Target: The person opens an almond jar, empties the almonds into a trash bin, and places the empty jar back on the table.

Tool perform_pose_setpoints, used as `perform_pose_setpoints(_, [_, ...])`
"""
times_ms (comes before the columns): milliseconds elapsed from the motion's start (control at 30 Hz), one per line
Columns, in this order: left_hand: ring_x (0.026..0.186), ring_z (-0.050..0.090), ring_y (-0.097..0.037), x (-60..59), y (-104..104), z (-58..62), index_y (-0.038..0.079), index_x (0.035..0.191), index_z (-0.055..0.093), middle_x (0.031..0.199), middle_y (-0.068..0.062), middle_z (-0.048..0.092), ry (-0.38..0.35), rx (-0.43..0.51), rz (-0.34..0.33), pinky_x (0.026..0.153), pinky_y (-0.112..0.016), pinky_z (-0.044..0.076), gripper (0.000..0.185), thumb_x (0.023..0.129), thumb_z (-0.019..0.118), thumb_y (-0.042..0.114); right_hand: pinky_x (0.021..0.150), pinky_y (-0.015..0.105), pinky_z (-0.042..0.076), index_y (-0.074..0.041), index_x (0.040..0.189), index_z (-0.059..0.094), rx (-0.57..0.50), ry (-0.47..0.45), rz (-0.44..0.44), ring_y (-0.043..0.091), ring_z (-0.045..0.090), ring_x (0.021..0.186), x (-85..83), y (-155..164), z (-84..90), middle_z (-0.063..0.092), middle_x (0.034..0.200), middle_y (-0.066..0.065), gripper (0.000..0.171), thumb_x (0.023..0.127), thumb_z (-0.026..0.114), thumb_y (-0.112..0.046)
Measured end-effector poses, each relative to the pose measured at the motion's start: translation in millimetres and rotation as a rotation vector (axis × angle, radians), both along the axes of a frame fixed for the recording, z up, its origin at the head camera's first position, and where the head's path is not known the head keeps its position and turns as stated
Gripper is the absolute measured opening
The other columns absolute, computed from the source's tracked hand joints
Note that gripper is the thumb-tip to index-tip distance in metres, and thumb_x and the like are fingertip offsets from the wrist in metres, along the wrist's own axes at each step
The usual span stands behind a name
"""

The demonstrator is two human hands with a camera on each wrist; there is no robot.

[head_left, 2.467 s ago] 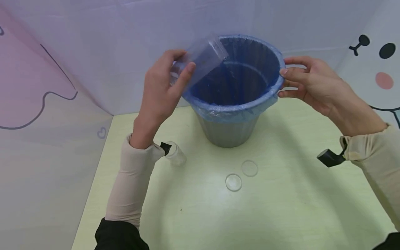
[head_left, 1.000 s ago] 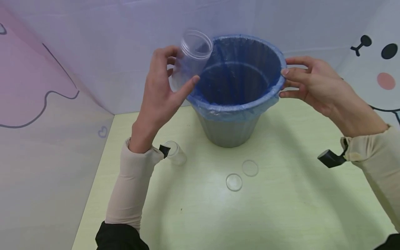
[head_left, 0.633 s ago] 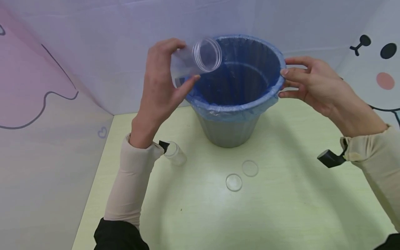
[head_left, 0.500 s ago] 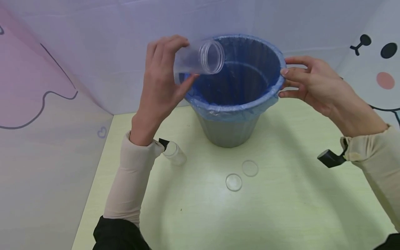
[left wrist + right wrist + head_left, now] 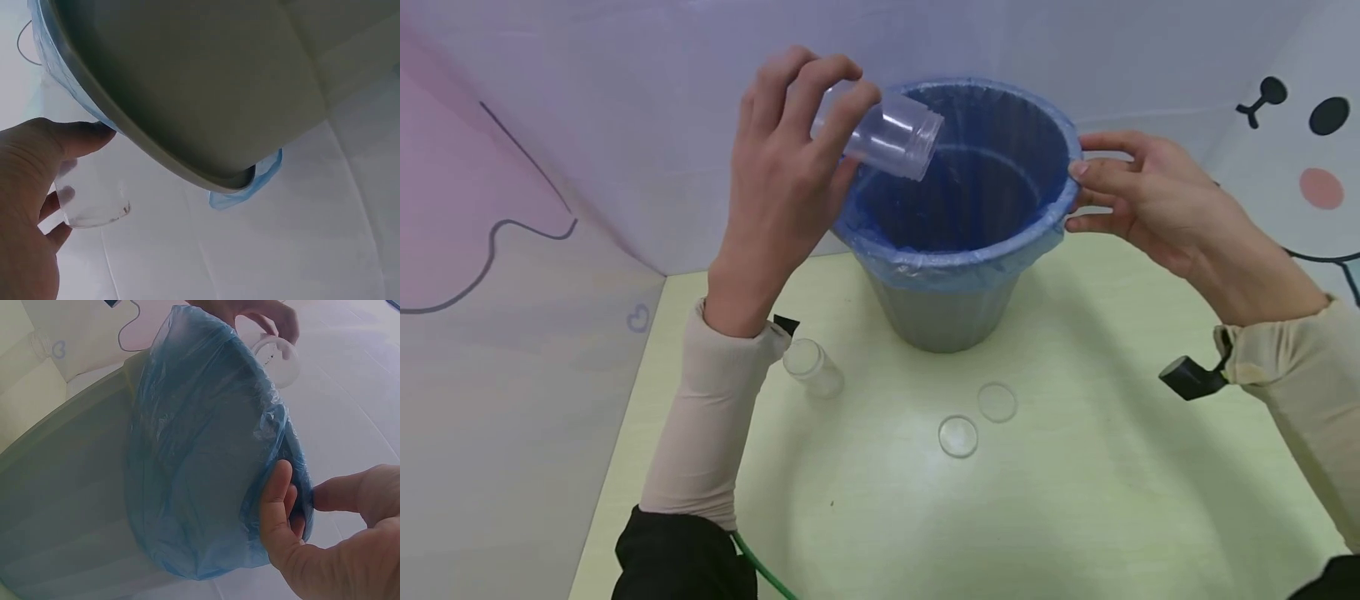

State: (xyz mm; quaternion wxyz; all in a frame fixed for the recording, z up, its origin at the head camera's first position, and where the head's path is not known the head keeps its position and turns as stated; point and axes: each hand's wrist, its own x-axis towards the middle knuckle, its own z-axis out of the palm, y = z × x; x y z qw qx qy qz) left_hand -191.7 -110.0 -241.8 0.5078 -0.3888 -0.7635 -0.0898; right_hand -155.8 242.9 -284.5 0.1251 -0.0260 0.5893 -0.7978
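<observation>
I am watching my left hand (image 5: 778, 179) gripping a clear, cylindrical plastic jar (image 5: 891, 133), fingers curled over its top and thumb underneath. The jar is tilting with its open mouth pointing down and to the right, over the near-left part of the rim of a grey plastic waste bin lined with a blue plastic bag (image 5: 958, 262). In the left wrist view the jar (image 5: 94, 200) is showing just beside the bin's outer wall (image 5: 206, 81), with my thumb lying along it and a thin trace of residue at its bottom edge.

My right hand (image 5: 1138, 200) is holding the right side of the bin's rim, thumb on top and fingers curled against the bag. In the right wrist view my thumb (image 5: 278, 512) is pressing on the bag's folded edge (image 5: 206, 456) while the fingers are wrapping behind it.

The bin is standing upright on a pale yellow-green table (image 5: 1075, 500). To the bin's front left, a second small clear jar (image 5: 812, 368) is lying on its side on the table, near my left sleeve. In front of the bin, two clear round lids (image 5: 958, 436) are lying flat, close together but apart.
</observation>
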Motion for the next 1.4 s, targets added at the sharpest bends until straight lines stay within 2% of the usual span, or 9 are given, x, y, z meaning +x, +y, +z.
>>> perform_pose_setpoints(133, [0.127,0.053,-0.029,2.1,1.4,3.0,0.021,0.128,0.065,0.132,-0.004,0.066,0.005,-0.068,0.044,0.123,-0.045,0.036,0.034,0.105,0.048,0.003,0.069,0.036,0.064,-0.006,0.147,0.041,0.000,-0.005,-0.002,0.023,0.075,0.082,0.7,-1.1,0.8,0.077,0.104,0.011,0.052,0.101,0.065,-0.005])
perform_pose_setpoints(267, [0.130,0.053,-0.029,7.2,3.4,1.1,0.023,0.129,0.065,0.135,-0.004,0.066,-0.015,-0.185,0.069,0.126,-0.045,0.032,0.051,0.106,0.032,-0.008,0.069,0.035,0.064,-0.006,0.147,0.041,0.002,-0.007,-0.003,0.023,0.074,0.082,0.2,-2.1,1.1,0.077,0.105,0.011,0.052,0.101,0.065,-0.006])
perform_pose_setpoints(467, [0.135,0.052,-0.029,14.6,5.4,-3.6,0.018,0.127,0.065,0.137,-0.006,0.065,-0.053,-0.442,0.095,0.129,-0.039,0.030,0.051,0.103,0.034,-0.015,0.068,0.036,0.064,-0.006,0.148,0.040,-0.010,-0.006,0.002,0.023,0.074,0.082,0.4,-2.4,0.2,0.077,0.103,0.011,0.053,0.101,0.065,-0.005])
perform_pose_setpoints(567, [0.137,0.052,-0.029,17.4,6.1,-3.5,0.014,0.126,0.068,0.138,-0.007,0.066,-0.079,-0.527,0.110,0.130,-0.036,0.027,0.051,0.101,0.036,-0.017,0.069,0.036,0.064,-0.006,0.149,0.039,-0.010,-0.007,0.004,0.023,0.074,0.082,0.6,-2.2,-0.6,0.077,0.103,0.011,0.054,0.101,0.064,-0.005])
perform_pose_setpoints(700, [0.136,0.052,-0.030,19.4,6.6,-0.4,0.012,0.124,0.070,0.136,-0.008,0.067,-0.090,-0.519,0.105,0.130,-0.036,0.026,0.051,0.102,0.034,-0.017,0.069,0.035,0.064,-0.007,0.150,0.039,0.001,-0.009,-0.001,0.023,0.074,0.083,0.3,-1.8,-0.9,0.077,0.104,0.010,0.055,0.101,0.065,-0.006])
perform_pose_setpoints(900, [0.135,0.053,-0.030,22.1,4.1,7.9,0.013,0.126,0.071,0.134,-0.008,0.066,-0.013,-0.465,0.139,0.131,-0.036,0.023,0.053,0.104,0.031,-0.014,0.069,0.035,0.064,-0.007,0.148,0.041,-0.005,-0.008,-0.005,0.023,0.074,0.081,0.2,-0.7,-0.8,0.076,0.105,0.010,0.053,0.101,0.064,-0.005])
perform_pose_setpoints(1000, [0.137,0.052,-0.030,23.5,4.1,8.4,0.013,0.126,0.073,0.135,-0.008,0.066,-0.013,-0.473,0.138,0.132,-0.035,0.023,0.054,0.103,0.034,-0.016,0.069,0.036,0.064,-0.007,0.148,0.040,-0.011,-0.016,-0.008,0.023,0.074,0.081,-0.1,-0.7,-0.9,0.076,0.105,0.010,0.053,0.101,0.064,-0.005])
perform_pose_setpoints(1233, [0.139,0.050,-0.032,23.8,6.5,-0.1,0.009,0.126,0.073,0.137,-0.011,0.067,-0.175,-0.559,0.063,0.131,-0.038,0.026,0.049,0.103,0.040,-0.017,0.068,0.036,0.064,-0.006,0.149,0.039,-0.007,-0.022,-0.007,0.023,0.074,0.080,-0.7,-0.2,-0.8,0.076,0.106,0.011,0.054,0.101,0.065,-0.005])
perform_pose_setpoints(1400, [0.134,0.053,-0.033,20.4,3.1,-0.8,0.011,0.127,0.072,0.134,-0.009,0.068,-0.182,-0.443,0.076,0.121,-0.044,0.039,0.047,0.105,0.037,-0.012,0.068,0.036,0.064,-0.007,0.149,0.038,-0.011,-0.023,-0.009,0.023,0.074,0.080,-1.5,0.4,-1.4,0.076,0.106,0.011,0.054,0.101,0.064,-0.005])
